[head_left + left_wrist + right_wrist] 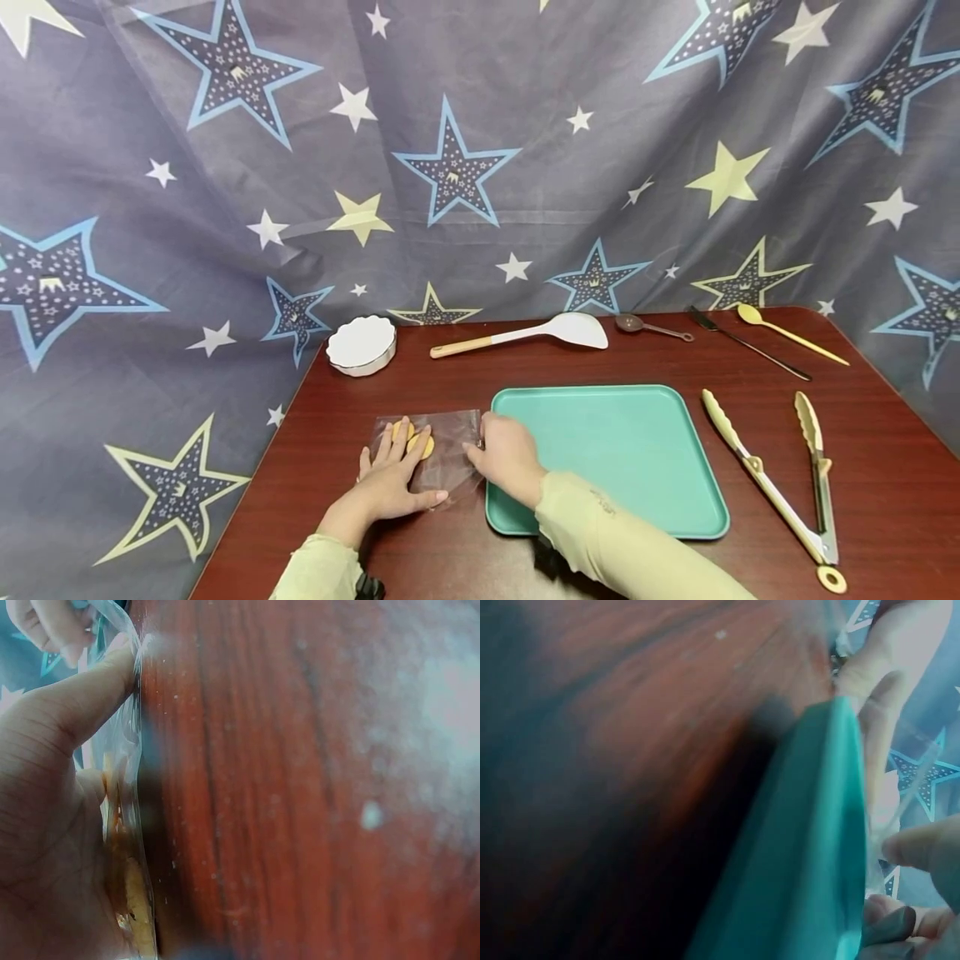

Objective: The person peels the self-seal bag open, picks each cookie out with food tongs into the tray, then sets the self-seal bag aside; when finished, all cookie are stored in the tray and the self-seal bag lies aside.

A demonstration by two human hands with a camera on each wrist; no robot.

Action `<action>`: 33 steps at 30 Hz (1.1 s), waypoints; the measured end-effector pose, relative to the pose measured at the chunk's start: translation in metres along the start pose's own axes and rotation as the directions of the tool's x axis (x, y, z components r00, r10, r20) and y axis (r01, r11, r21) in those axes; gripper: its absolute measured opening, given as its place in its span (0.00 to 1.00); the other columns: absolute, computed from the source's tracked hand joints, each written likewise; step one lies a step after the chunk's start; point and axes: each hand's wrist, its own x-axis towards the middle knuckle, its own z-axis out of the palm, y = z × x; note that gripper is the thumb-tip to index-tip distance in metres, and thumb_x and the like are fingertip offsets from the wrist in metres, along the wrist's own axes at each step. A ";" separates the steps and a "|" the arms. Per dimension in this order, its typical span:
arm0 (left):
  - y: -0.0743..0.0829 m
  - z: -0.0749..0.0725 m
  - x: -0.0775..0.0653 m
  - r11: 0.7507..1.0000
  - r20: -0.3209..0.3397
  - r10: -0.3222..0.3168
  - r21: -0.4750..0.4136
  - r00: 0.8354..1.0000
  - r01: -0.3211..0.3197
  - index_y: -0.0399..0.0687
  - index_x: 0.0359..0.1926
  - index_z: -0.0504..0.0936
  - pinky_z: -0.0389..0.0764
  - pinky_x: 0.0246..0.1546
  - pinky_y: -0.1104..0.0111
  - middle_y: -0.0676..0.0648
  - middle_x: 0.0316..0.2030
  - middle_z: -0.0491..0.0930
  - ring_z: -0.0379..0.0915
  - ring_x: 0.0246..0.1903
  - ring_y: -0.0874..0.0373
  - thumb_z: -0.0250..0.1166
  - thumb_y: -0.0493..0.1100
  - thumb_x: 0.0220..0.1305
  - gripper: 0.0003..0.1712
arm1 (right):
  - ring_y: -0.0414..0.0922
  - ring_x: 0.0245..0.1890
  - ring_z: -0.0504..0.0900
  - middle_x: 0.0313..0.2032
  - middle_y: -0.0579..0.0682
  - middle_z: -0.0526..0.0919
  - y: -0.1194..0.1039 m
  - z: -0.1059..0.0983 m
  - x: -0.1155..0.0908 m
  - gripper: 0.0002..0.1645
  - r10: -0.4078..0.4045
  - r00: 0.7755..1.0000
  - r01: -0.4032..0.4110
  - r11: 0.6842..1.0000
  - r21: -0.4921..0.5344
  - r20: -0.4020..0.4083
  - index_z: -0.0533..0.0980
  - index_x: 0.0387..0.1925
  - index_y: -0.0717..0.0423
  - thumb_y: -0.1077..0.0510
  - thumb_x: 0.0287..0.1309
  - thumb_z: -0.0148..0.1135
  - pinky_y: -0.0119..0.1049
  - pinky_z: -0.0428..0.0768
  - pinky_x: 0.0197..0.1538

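Observation:
A clear plastic bag (450, 467) lies on the table just left of the tray, with yellow round slices (422, 447) inside it. My left hand (392, 483) rests on the bag with its fingers spread over the slices. At the bag's right edge, my right hand (510, 454) pinches the plastic between thumb and curled fingers. The left wrist view shows the thumb (90, 694) against the bag and a yellow slice (137, 900) at the palm's side. In the right wrist view, the fingers (922, 847) stand beside the tray's rim.
A teal tray (607, 458) lies under my right forearm. Open tongs (780, 500) are to its right. Along the back are a white fluted dish (362, 345), a white spatula (573, 329), a brown measuring spoon (633, 323), a thin dark-ended utensil (750, 346) and a yellow spoon (787, 333).

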 end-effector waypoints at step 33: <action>0.005 -0.003 -0.001 0.999 0.010 -0.016 0.051 1.000 0.016 0.54 0.76 0.52 0.41 0.61 0.29 0.36 0.76 0.40 0.30 0.73 0.35 0.63 0.78 0.49 0.62 | 0.41 0.20 0.69 0.18 0.42 0.69 0.005 0.000 0.007 0.13 0.160 0.987 -0.162 0.977 0.140 0.022 0.72 0.25 0.54 0.55 0.48 0.69 0.35 0.68 0.24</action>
